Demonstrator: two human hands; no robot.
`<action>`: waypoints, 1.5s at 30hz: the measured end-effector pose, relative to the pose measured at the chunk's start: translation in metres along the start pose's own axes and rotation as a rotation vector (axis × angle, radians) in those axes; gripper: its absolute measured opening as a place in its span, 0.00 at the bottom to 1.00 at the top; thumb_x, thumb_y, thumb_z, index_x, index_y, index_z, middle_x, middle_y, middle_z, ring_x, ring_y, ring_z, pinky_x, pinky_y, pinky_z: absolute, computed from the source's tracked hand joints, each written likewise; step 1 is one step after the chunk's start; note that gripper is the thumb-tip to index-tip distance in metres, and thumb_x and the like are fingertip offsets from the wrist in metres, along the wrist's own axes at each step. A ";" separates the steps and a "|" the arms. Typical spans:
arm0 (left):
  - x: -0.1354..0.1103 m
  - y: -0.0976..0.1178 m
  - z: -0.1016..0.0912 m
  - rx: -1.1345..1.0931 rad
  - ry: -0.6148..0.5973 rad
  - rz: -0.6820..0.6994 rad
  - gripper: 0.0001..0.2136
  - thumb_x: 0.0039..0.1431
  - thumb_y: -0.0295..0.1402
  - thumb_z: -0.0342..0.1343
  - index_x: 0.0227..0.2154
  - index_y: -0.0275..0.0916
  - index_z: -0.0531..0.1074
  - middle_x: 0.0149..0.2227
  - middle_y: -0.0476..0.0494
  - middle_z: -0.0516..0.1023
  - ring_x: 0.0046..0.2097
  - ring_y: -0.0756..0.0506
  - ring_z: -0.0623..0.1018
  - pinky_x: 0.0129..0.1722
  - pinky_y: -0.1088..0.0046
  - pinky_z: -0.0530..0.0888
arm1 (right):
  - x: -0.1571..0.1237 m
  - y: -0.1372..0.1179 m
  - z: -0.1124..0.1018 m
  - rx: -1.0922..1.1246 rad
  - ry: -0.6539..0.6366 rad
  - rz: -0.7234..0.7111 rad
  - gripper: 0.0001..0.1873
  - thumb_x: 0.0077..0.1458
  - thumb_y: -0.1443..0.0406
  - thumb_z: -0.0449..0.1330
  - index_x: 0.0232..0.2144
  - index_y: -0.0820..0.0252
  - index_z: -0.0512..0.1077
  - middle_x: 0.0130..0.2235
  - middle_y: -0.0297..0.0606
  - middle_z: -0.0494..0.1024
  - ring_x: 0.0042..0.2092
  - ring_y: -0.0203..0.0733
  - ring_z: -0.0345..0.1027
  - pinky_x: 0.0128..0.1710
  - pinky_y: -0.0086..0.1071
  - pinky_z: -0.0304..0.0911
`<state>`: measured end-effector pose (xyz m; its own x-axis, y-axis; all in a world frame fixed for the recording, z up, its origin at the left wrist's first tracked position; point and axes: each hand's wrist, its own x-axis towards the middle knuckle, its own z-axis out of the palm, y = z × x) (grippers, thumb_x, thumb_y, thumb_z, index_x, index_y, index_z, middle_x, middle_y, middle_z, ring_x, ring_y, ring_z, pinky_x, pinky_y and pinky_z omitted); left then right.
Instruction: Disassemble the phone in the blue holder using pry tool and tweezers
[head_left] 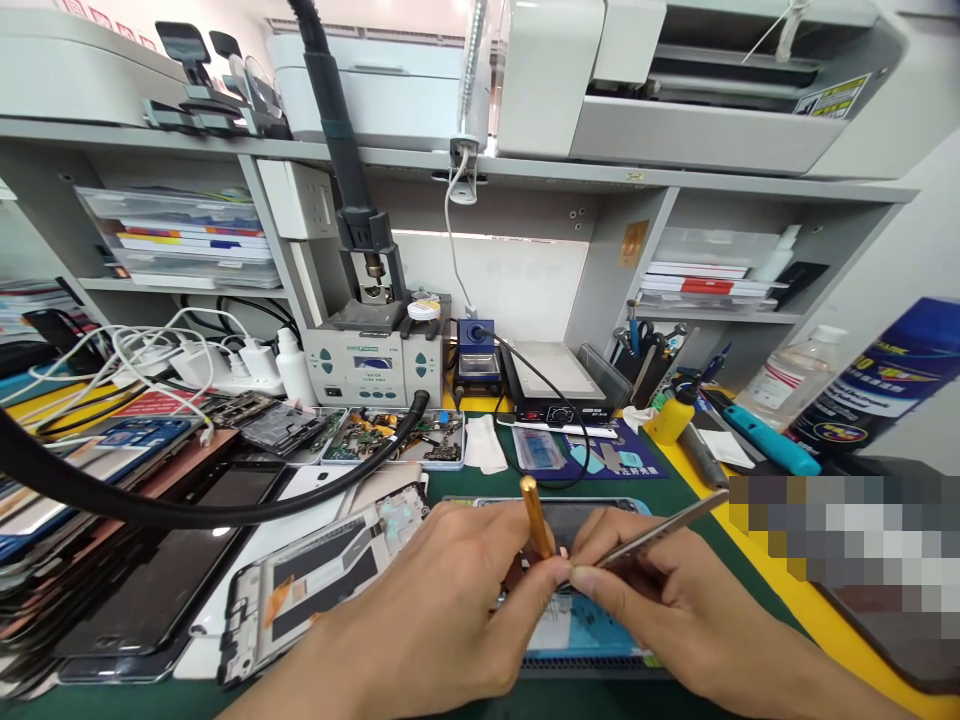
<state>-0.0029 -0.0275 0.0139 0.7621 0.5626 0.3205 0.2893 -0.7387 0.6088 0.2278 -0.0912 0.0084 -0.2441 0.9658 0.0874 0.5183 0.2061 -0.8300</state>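
Observation:
My left hand (442, 590) is closed around a gold-coloured screwdriver (535, 515), whose handle sticks up between thumb and fingers. In my right hand (667, 590) a pair of metal tweezers (667, 528) is gripped, slanting up to the right. The two thumbs meet at a small part that the fingers mostly hide. Directly under both hands lies a phone (551, 640) with a light blue edge, on the green mat (450, 690). Its middle is covered by my hands. Left of it rests a bare phone frame (330, 570) with an orange flex strip.
Several phones (172, 570) are piled at the left. Behind stand a hot air station (371, 370), its black hose (247, 515) arching across the left, and a heating plate (559, 385). A yellow bottle (671, 415) and a spray can (885, 380) stand at the right.

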 end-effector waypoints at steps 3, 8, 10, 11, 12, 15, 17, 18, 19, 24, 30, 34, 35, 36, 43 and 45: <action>-0.001 0.001 -0.001 -0.008 0.003 0.004 0.07 0.74 0.34 0.50 0.42 0.42 0.72 0.38 0.50 0.78 0.40 0.44 0.77 0.42 0.66 0.69 | -0.001 0.001 0.000 -0.020 -0.002 -0.008 0.15 0.71 0.55 0.56 0.36 0.56 0.76 0.36 0.38 0.77 0.38 0.45 0.73 0.37 0.35 0.69; 0.001 0.000 0.000 -0.027 0.013 0.017 0.06 0.74 0.34 0.50 0.42 0.43 0.72 0.38 0.51 0.78 0.39 0.46 0.78 0.41 0.68 0.69 | -0.003 -0.001 -0.001 -0.036 -0.014 -0.005 0.14 0.71 0.56 0.56 0.38 0.56 0.77 0.37 0.39 0.79 0.39 0.46 0.75 0.38 0.36 0.70; 0.002 0.000 0.001 -0.017 0.014 0.018 0.06 0.74 0.34 0.50 0.42 0.43 0.72 0.39 0.51 0.78 0.40 0.46 0.78 0.42 0.67 0.69 | -0.003 -0.002 -0.001 -0.045 -0.021 -0.011 0.14 0.72 0.56 0.55 0.38 0.56 0.77 0.37 0.38 0.79 0.39 0.45 0.74 0.38 0.36 0.69; 0.002 0.000 0.001 -0.012 0.012 0.016 0.06 0.74 0.34 0.50 0.42 0.43 0.72 0.39 0.51 0.78 0.40 0.46 0.78 0.42 0.67 0.69 | -0.003 -0.002 -0.001 -0.047 -0.023 -0.015 0.15 0.72 0.56 0.55 0.38 0.56 0.76 0.37 0.38 0.78 0.38 0.45 0.74 0.38 0.36 0.69; 0.002 0.000 0.000 -0.010 0.009 0.012 0.06 0.74 0.34 0.50 0.42 0.43 0.72 0.39 0.51 0.78 0.40 0.45 0.78 0.42 0.67 0.69 | -0.003 -0.002 -0.001 -0.047 -0.024 -0.021 0.15 0.72 0.56 0.55 0.38 0.56 0.76 0.36 0.38 0.78 0.38 0.45 0.74 0.38 0.35 0.69; 0.001 0.000 -0.001 -0.013 0.001 -0.004 0.07 0.74 0.35 0.50 0.42 0.43 0.72 0.39 0.51 0.78 0.40 0.45 0.78 0.43 0.66 0.69 | -0.002 -0.002 -0.001 -0.047 -0.026 -0.030 0.15 0.72 0.56 0.55 0.38 0.56 0.76 0.36 0.37 0.77 0.37 0.44 0.72 0.37 0.35 0.68; 0.000 0.001 -0.002 -0.008 -0.006 -0.009 0.08 0.75 0.35 0.49 0.42 0.42 0.72 0.40 0.50 0.78 0.40 0.44 0.77 0.43 0.66 0.69 | -0.002 -0.001 -0.001 -0.049 -0.033 -0.033 0.14 0.72 0.56 0.55 0.38 0.55 0.76 0.36 0.37 0.77 0.37 0.44 0.73 0.37 0.35 0.68; -0.001 0.001 -0.002 -0.004 -0.009 -0.010 0.08 0.75 0.35 0.49 0.42 0.42 0.72 0.40 0.49 0.78 0.40 0.44 0.77 0.43 0.65 0.69 | -0.002 -0.001 -0.001 -0.054 -0.034 -0.036 0.14 0.72 0.57 0.55 0.38 0.55 0.76 0.37 0.37 0.78 0.38 0.44 0.73 0.38 0.35 0.68; -0.001 0.001 -0.002 -0.002 -0.012 -0.011 0.08 0.75 0.35 0.49 0.43 0.42 0.73 0.40 0.49 0.78 0.40 0.44 0.77 0.42 0.65 0.69 | -0.002 -0.001 -0.001 -0.060 -0.032 -0.041 0.14 0.73 0.57 0.55 0.38 0.55 0.76 0.37 0.37 0.78 0.39 0.44 0.73 0.39 0.35 0.68; -0.001 -0.001 0.000 -0.010 0.001 -0.005 0.08 0.74 0.35 0.49 0.42 0.43 0.72 0.39 0.49 0.79 0.40 0.43 0.77 0.43 0.66 0.69 | -0.002 -0.001 0.000 -0.068 -0.022 -0.050 0.14 0.72 0.57 0.54 0.38 0.55 0.76 0.37 0.37 0.78 0.39 0.45 0.74 0.39 0.36 0.69; 0.001 -0.001 0.001 -0.007 0.040 0.025 0.04 0.74 0.32 0.51 0.43 0.44 0.72 0.39 0.53 0.79 0.40 0.46 0.78 0.42 0.69 0.69 | -0.001 -0.002 0.000 -0.030 0.000 -0.007 0.15 0.72 0.56 0.55 0.37 0.56 0.76 0.37 0.39 0.78 0.39 0.46 0.74 0.39 0.36 0.70; 0.002 0.000 -0.001 -0.015 0.036 0.034 0.05 0.74 0.32 0.51 0.42 0.44 0.71 0.37 0.53 0.78 0.38 0.47 0.78 0.39 0.71 0.68 | -0.002 -0.001 -0.001 -0.043 -0.019 0.003 0.16 0.71 0.55 0.55 0.36 0.56 0.76 0.35 0.37 0.76 0.36 0.44 0.71 0.35 0.35 0.67; 0.002 0.000 -0.001 -0.019 0.029 0.031 0.05 0.74 0.32 0.50 0.42 0.44 0.72 0.37 0.53 0.78 0.37 0.47 0.77 0.38 0.71 0.68 | -0.002 -0.001 -0.001 -0.049 -0.020 0.000 0.16 0.71 0.55 0.55 0.36 0.56 0.76 0.35 0.37 0.76 0.35 0.44 0.71 0.35 0.35 0.67; 0.002 0.001 -0.002 -0.022 0.024 0.026 0.06 0.74 0.32 0.50 0.42 0.44 0.72 0.37 0.53 0.78 0.37 0.47 0.77 0.38 0.70 0.67 | -0.002 -0.001 -0.001 -0.054 -0.024 -0.006 0.15 0.71 0.55 0.55 0.37 0.55 0.76 0.35 0.36 0.76 0.36 0.44 0.71 0.36 0.35 0.67; 0.003 0.002 -0.002 -0.022 0.007 -0.005 0.07 0.74 0.33 0.49 0.41 0.43 0.72 0.36 0.52 0.77 0.35 0.47 0.75 0.38 0.69 0.66 | -0.003 -0.001 0.000 -0.064 -0.030 -0.049 0.13 0.72 0.58 0.55 0.38 0.54 0.76 0.36 0.36 0.77 0.36 0.44 0.71 0.37 0.35 0.66; 0.004 0.002 -0.003 -0.017 0.004 -0.009 0.06 0.74 0.33 0.50 0.41 0.43 0.71 0.35 0.53 0.77 0.34 0.47 0.74 0.37 0.69 0.65 | -0.003 0.000 0.000 -0.060 -0.026 -0.069 0.11 0.72 0.59 0.55 0.38 0.54 0.76 0.35 0.36 0.76 0.36 0.43 0.71 0.36 0.35 0.66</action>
<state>-0.0012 -0.0259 0.0180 0.7572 0.5707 0.3177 0.2862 -0.7271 0.6240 0.2287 -0.0946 0.0087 -0.3017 0.9448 0.1279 0.5473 0.2815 -0.7882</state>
